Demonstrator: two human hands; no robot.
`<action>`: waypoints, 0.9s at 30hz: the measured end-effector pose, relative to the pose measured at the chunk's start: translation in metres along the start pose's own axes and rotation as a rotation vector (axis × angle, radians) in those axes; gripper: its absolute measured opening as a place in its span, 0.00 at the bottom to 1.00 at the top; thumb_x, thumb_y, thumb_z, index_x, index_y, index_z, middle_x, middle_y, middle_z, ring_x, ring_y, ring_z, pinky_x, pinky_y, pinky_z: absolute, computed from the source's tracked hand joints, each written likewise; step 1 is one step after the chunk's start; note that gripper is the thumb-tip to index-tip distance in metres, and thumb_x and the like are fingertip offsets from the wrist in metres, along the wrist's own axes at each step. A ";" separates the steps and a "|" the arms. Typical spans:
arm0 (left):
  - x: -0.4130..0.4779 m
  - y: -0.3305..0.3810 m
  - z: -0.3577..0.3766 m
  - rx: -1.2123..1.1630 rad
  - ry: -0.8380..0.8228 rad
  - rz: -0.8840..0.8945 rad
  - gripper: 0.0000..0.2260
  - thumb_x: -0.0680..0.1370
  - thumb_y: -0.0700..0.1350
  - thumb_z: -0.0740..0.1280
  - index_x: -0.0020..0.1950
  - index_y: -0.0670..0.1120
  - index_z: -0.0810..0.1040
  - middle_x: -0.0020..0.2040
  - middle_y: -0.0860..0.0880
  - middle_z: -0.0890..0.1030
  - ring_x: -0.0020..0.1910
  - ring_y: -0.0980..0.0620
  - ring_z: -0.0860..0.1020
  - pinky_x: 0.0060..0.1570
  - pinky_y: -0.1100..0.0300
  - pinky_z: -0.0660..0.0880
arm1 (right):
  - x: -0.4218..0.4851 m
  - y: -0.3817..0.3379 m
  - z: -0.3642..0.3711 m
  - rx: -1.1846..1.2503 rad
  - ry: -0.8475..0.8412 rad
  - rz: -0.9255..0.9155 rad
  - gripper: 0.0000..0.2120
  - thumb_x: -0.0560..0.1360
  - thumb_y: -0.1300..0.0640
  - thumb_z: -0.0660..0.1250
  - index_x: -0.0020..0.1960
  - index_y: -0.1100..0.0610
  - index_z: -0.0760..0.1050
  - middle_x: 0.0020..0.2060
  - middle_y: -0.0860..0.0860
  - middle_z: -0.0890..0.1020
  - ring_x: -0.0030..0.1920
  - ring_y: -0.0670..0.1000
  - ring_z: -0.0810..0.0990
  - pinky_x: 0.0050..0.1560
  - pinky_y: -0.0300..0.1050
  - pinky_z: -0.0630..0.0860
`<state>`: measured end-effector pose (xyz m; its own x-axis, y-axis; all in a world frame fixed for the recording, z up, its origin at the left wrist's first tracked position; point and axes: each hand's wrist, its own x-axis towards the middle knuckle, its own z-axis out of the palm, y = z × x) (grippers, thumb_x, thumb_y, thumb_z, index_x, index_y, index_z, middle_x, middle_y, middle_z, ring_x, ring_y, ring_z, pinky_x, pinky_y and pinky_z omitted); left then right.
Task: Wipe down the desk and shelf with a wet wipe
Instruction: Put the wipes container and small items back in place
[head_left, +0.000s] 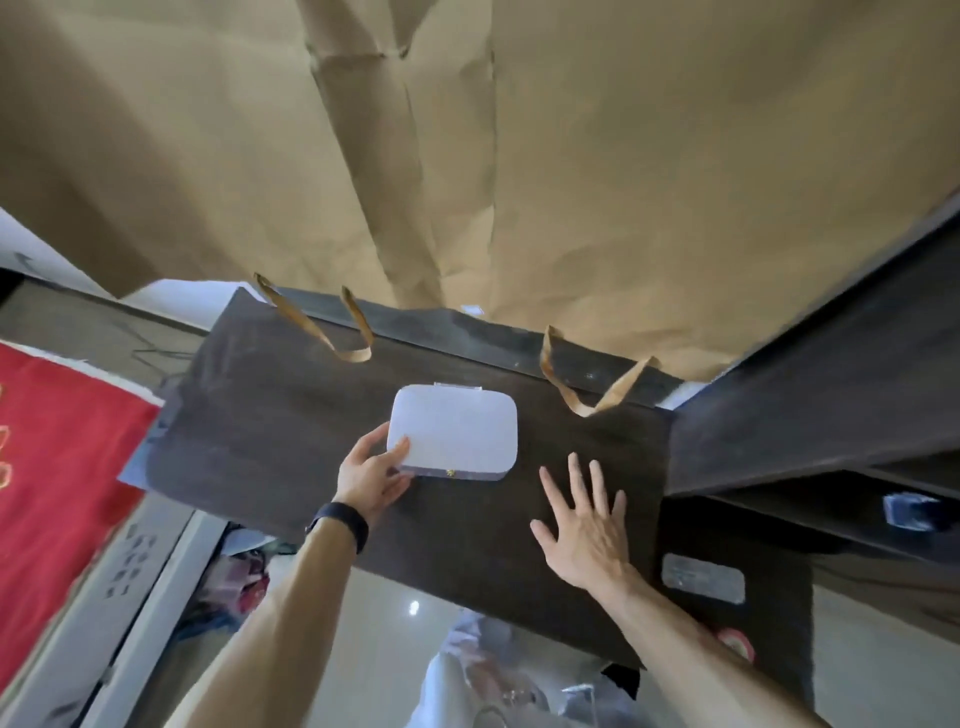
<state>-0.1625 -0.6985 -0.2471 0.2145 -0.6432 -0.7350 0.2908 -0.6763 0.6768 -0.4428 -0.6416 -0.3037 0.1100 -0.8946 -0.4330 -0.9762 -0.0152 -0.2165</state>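
A dark wooden shelf top (270, 431) runs across the middle of the head view. A white rounded box (457, 434) with a small gold clasp lies flat on it. My left hand (371, 475) grips the box's near left corner, thumb on its lid. To the right of the box, my right hand (584, 525) is spread wide just above or on the shelf, holding nothing. No wet wipe is visible in either hand.
Large brown paper bags (571, 156) lean over the shelf's far side, their handles (587, 384) drooping onto the top. A red cloth (57, 467) hangs at left. Dark shelf compartments (831, 415) stand at right, one holding a small blue-white item (911, 512). Glossy floor lies below.
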 end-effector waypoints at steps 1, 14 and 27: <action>0.010 0.009 -0.001 0.018 -0.006 0.011 0.14 0.75 0.46 0.74 0.60 0.56 0.80 0.54 0.47 0.85 0.48 0.45 0.83 0.59 0.50 0.78 | 0.007 -0.006 0.003 -0.011 -0.047 0.016 0.35 0.80 0.36 0.54 0.81 0.42 0.43 0.81 0.54 0.39 0.80 0.62 0.38 0.75 0.70 0.49; 0.037 -0.012 0.010 1.329 0.185 0.840 0.25 0.78 0.58 0.65 0.74 0.58 0.66 0.76 0.46 0.65 0.74 0.42 0.64 0.68 0.43 0.68 | 0.012 -0.010 0.028 -0.062 0.010 0.105 0.35 0.77 0.29 0.44 0.80 0.39 0.38 0.81 0.51 0.39 0.80 0.60 0.37 0.75 0.69 0.48; 0.056 -0.003 0.028 1.577 -0.021 0.793 0.27 0.79 0.55 0.66 0.76 0.59 0.63 0.79 0.47 0.59 0.78 0.37 0.55 0.69 0.36 0.64 | 0.010 -0.013 0.008 -0.030 -0.037 0.074 0.33 0.79 0.34 0.53 0.81 0.41 0.48 0.82 0.52 0.46 0.81 0.60 0.45 0.76 0.67 0.51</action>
<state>-0.1779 -0.7427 -0.2896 -0.1695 -0.9539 -0.2476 -0.9648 0.1093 0.2393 -0.4273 -0.6471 -0.3122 0.0440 -0.8767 -0.4791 -0.9869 0.0363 -0.1570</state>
